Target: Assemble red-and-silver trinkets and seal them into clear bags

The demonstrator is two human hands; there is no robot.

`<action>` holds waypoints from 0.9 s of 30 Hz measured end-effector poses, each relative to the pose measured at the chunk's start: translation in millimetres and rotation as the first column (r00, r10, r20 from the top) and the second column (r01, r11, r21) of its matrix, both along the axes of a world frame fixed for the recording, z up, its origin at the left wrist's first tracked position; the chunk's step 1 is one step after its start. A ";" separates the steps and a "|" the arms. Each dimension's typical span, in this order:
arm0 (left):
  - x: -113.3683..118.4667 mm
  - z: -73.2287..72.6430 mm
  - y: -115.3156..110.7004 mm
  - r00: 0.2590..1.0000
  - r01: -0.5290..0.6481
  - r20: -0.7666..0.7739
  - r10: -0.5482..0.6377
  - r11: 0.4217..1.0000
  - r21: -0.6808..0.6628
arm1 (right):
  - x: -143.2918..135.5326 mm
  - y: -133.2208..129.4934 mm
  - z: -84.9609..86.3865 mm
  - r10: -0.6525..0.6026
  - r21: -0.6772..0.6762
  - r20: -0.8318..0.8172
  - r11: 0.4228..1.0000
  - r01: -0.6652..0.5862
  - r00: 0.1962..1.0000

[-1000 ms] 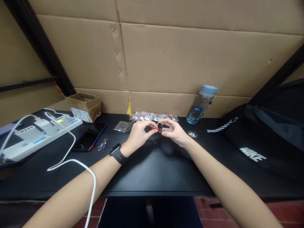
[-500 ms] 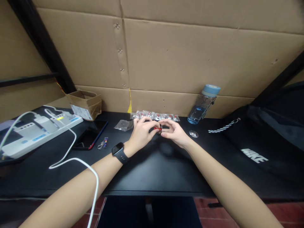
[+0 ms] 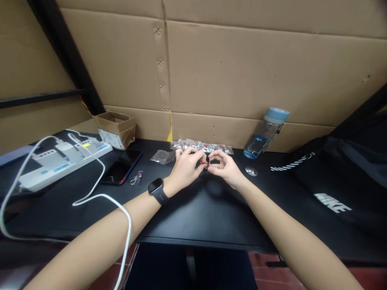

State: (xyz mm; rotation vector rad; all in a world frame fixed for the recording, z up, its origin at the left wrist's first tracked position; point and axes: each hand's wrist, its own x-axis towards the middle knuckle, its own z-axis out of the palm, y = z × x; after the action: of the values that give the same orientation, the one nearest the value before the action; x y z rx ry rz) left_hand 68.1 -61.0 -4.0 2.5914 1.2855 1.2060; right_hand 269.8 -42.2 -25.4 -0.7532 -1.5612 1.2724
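Both half-curled hands (image 3: pixel 186 167) pinch a small, partly red item (image 3: pixel 204 163) between them.

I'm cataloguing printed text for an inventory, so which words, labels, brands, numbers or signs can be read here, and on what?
"NIKE": white letters on the black fabric bag.
Too small or blurred to read: the white paper label on the brown cardboard box.
Also unreadable: any print on the small yellow sticker on the long white power strip.
No other text is legible.
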 end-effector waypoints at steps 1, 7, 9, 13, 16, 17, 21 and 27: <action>0.3 0.0 0.0 1.000 -0.004 0.008 0.004 1.000 -0.016 | -0.2 -0.3 0.4 -0.008 0.001 0.004 1.000 0.008 1.000; 1.5 -1.5 -1.0 0.999 0.002 0.033 0.000 0.999 -0.044 | -1.5 -2.6 4.2 -0.065 0.006 0.094 0.998 0.065 0.993; 1.5 -2.0 -0.7 0.998 -0.001 0.059 0.003 0.999 -0.044 | -3.0 -3.6 4.5 -0.085 -0.002 0.085 0.996 0.086 0.993; 0.4 -1.6 1.4 0.993 -0.031 0.109 0.040 0.996 -0.085 | -6.6 -5.3 4.7 -0.084 -0.018 0.078 0.996 0.085 0.993; -0.1 -1.2 3.0 0.988 -0.063 0.137 0.078 0.992 -0.110 | -7.7 -5.7 5.8 -0.075 -0.051 0.079 0.996 0.080 0.994; -0.1 -1.5 3.4 0.986 -0.069 0.145 0.085 0.991 -0.110 | -7.7 -5.7 6.3 -0.078 -0.067 0.073 0.994 0.083 0.994; 0.0 -4.3 4.8 0.984 -0.058 0.164 0.072 0.995 -0.085 | -6.8 -6.1 8.4 -0.091 -0.090 0.101 0.991 0.100 0.991; -0.5 -6.6 5.2 0.987 -0.014 0.159 0.027 0.997 -0.082 | -2.5 -4.3 12.0 -0.155 0.140 0.315 0.983 0.115 0.936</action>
State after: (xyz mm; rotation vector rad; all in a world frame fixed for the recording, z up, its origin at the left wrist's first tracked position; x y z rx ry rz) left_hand 67.6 -55.8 -10.7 2.3768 1.3038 1.3060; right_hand 267.4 -46.5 -13.4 -1.0138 -1.7965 0.9784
